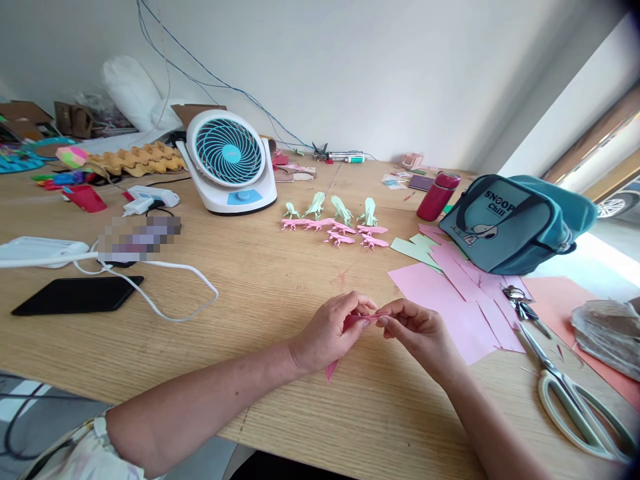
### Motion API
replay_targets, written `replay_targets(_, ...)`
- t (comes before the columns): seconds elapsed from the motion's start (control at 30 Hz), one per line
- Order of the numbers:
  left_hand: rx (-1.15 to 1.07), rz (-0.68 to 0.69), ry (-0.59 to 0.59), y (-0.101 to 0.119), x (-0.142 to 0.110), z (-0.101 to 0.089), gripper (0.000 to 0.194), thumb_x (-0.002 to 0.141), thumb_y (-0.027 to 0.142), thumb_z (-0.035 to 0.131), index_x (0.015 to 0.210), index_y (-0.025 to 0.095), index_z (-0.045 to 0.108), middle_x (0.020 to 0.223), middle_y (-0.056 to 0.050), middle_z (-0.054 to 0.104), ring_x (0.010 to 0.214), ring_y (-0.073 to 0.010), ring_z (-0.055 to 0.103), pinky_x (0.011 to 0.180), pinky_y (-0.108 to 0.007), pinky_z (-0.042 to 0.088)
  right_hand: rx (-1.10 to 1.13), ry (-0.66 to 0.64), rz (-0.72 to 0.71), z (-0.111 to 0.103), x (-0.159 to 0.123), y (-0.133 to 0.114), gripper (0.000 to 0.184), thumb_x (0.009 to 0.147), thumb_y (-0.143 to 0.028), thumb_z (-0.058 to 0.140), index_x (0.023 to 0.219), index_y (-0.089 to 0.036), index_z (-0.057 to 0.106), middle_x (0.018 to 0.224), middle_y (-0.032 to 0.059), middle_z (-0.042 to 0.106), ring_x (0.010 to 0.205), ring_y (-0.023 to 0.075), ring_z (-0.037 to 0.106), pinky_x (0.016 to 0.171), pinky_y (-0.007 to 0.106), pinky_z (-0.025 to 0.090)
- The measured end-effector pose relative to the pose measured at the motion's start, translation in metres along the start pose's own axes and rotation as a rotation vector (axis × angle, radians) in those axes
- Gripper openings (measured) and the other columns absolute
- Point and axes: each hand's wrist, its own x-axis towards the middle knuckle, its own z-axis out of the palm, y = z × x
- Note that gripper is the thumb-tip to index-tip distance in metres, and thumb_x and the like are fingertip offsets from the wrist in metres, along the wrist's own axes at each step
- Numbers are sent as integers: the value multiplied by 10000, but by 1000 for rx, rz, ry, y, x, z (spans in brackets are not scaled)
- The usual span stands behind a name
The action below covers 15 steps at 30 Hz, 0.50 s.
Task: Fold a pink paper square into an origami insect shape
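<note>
Both hands meet over the front middle of the wooden table, on one folded piece of pink paper (pixel 331 371). My left hand (pixel 336 330) is closed around most of it, and a pointed end sticks out below the palm. My right hand (pixel 417 331) pinches the thin other end between thumb and forefinger. Much of the paper's shape is hidden by the fingers. Beyond the hands stand several folded pink paper insects (pixel 373 241), with a row of light green paper insects (pixel 369 212) behind them.
Pink paper sheets (pixel 450 320) and green strips (pixel 413 250) lie to the right, near scissors (pixel 575 400), keys (pixel 523 307), a teal bag (pixel 505 223) and a red flask (pixel 437 197). A fan (pixel 230 163) stands at the back left. A black phone (pixel 75 295) and white cable (pixel 200 270) lie left.
</note>
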Motion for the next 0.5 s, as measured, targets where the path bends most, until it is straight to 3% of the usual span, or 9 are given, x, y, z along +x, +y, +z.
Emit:
replay_targets(0.23, 69, 14, -3, -2, -1, 0, 142, 877, 82, 597, 977, 167, 652, 912, -40, 698, 878, -163, 654, 836, -275, 508, -107, 26, -44, -1, -2, 2, 276, 824, -474, 724, 817, -198, 729, 695, 34, 680, 599, 143, 596, 544, 249, 497)
replay_targets(0.5, 95, 76, -19, -11, -1, 0, 57, 905, 188, 632, 907, 151, 675, 858, -46, 686, 830, -157, 631, 801, -274, 500, -244, 33, -52, -9, -7, 6, 287, 858, -490, 677, 824, -209, 723, 728, 52, 679, 638, 170, 604, 532, 258, 487)
